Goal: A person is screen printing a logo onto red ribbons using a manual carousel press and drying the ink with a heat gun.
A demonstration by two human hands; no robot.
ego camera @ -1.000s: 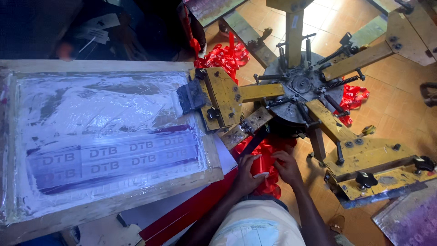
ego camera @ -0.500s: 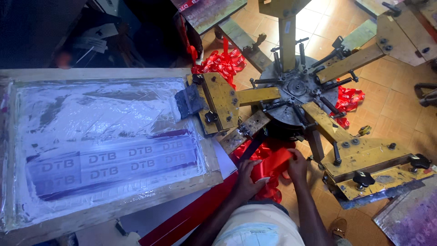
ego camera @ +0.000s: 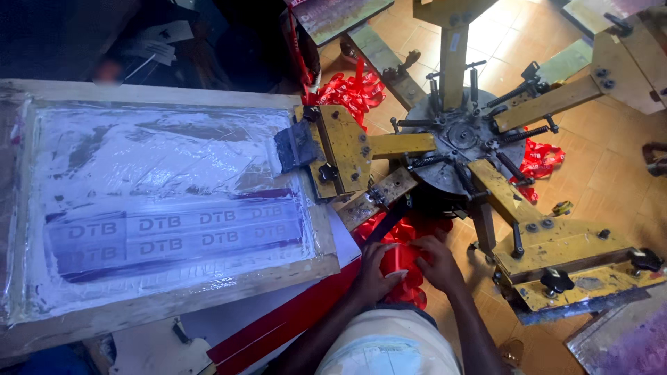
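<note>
The left hand (ego camera: 374, 272) and right hand (ego camera: 436, 262) both gripped a bunch of red ribbon (ego camera: 401, 262) just below the carousel hub (ego camera: 460, 142). A flat red strip (ego camera: 292, 321) ran from the hands down-left, its long axis diagonal under the wooden screen frame (ego camera: 167, 305). The screen (ego camera: 167, 201) carried rows of pale lettering on a purple band. More red ribbon lay heaped on the floor (ego camera: 611, 173) beyond the hub. Against half a second earlier, the hands sat closer together.
</note>
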